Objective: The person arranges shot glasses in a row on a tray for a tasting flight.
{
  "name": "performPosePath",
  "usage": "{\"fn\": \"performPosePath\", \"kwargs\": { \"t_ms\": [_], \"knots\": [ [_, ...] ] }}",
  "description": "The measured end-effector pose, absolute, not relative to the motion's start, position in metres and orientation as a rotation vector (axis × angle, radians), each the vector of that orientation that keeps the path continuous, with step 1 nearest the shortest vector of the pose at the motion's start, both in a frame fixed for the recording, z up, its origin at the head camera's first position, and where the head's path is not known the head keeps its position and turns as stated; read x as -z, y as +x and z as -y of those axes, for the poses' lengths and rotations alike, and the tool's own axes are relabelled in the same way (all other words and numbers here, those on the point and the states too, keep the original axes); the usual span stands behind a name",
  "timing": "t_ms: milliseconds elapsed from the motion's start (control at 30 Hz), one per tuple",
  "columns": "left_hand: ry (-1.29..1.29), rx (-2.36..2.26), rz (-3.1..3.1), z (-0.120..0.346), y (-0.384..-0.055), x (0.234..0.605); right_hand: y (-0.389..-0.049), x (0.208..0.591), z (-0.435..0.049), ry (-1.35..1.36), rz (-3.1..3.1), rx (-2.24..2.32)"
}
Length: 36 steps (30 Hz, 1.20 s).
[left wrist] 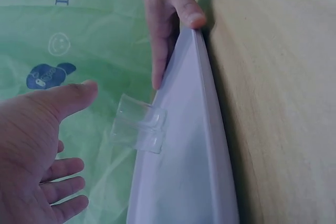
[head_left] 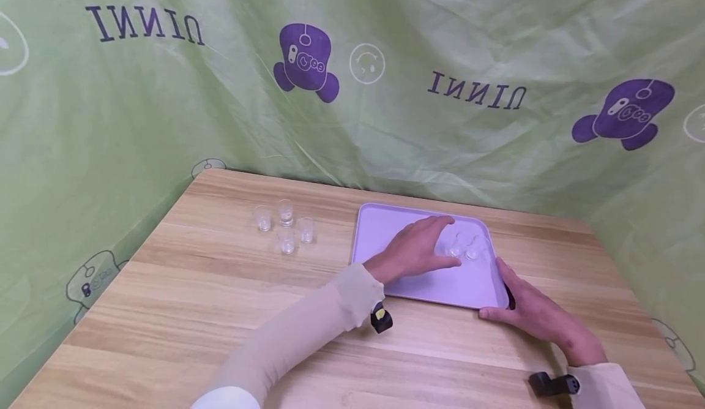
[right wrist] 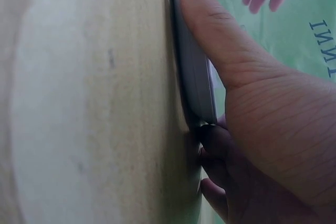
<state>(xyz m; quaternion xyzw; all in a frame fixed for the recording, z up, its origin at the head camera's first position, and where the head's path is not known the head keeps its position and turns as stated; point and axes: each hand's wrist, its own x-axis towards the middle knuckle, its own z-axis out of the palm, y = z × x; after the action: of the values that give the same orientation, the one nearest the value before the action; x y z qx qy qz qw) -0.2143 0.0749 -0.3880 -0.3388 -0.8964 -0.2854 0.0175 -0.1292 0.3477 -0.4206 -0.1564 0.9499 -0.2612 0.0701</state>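
A lilac tray (head_left: 380, 219) lies on the wooden table. Two small clear shot glasses (head_left: 473, 251) stand close together on its right part. My left hand (head_left: 414, 251) hovers over the tray, thumb and fingers spread apart, just left of these glasses. In the left wrist view a gap shows between that hand (left wrist: 31, 150) and the glasses (left wrist: 139, 124). My right hand (head_left: 531, 311) holds the tray's near right corner, its thumb along the front edge and its fingers at the right side. In the right wrist view the thumb presses the tray's rim (right wrist: 197, 85).
Several more clear shot glasses (head_left: 286, 240) stand in a cluster on the table (head_left: 220, 286), left of the tray. A green printed cloth (head_left: 385, 139) hangs behind and beside the table. Small black devices (head_left: 381, 318) sit at both wrists.
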Motion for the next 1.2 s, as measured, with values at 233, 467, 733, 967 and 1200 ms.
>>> {"fn": "performPosePath", "kwargs": {
  "t_ms": [233, 467, 733, 967, 1200],
  "knots": [
    [-1.142, 0.837, 2.718, -0.054, -0.202, 0.376, -0.128, 0.419, -0.348, -0.483, -2.868, 0.774],
    [-1.170, 0.842, 2.697, -0.031, -0.191, 0.372, -0.130, 0.420, -0.346, -0.477, -2.876, 0.759],
    [-1.205, 0.855, 2.606, -0.002, -0.180, 0.365, -0.128, 0.419, -0.348, -0.485, -2.868, 0.788],
    [-1.190, 0.847, 2.534, 0.023, -0.173, 0.358, -0.129, 0.419, -0.350, -0.482, -2.850, 0.789],
    [-1.189, 0.864, 2.492, 0.048, -0.161, 0.353, -0.130, 0.420, -0.349, -0.481, -2.859, 0.778]
  ]
}}
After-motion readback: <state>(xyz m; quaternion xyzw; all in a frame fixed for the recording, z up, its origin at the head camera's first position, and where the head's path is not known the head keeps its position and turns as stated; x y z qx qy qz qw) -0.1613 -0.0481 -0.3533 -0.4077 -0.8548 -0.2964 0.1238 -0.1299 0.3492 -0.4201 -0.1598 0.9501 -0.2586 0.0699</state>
